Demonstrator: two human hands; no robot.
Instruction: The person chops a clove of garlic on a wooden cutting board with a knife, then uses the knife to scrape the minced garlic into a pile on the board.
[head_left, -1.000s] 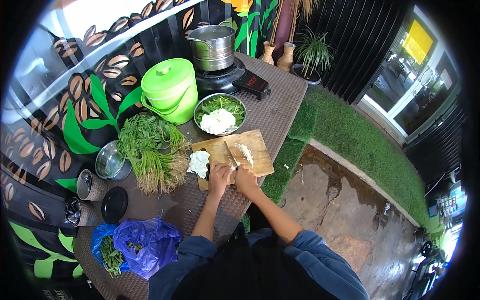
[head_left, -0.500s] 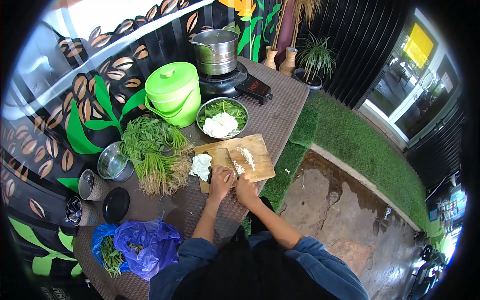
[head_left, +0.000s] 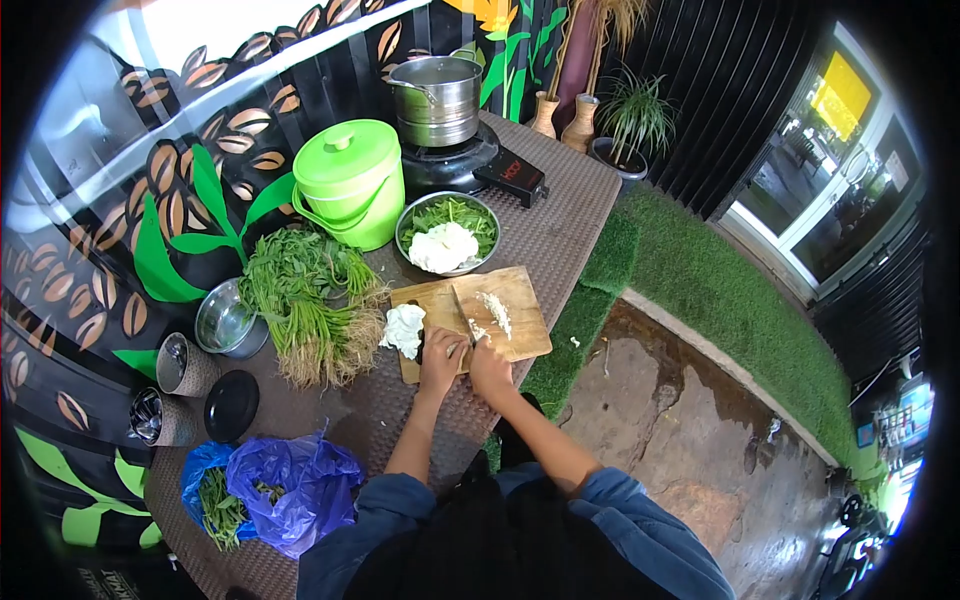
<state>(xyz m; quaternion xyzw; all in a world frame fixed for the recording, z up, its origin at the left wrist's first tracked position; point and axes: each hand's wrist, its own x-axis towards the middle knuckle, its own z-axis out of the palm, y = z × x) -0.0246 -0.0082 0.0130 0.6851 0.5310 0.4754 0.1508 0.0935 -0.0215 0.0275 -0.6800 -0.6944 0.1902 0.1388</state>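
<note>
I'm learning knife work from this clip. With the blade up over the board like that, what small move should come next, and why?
Probably a short downward cut. The right hand holds the knife with its blade over the cutting board, beside the chopped white bits, and the left hand rests on the board close to the blade. Fingertips should stay tucked back first.
</note>
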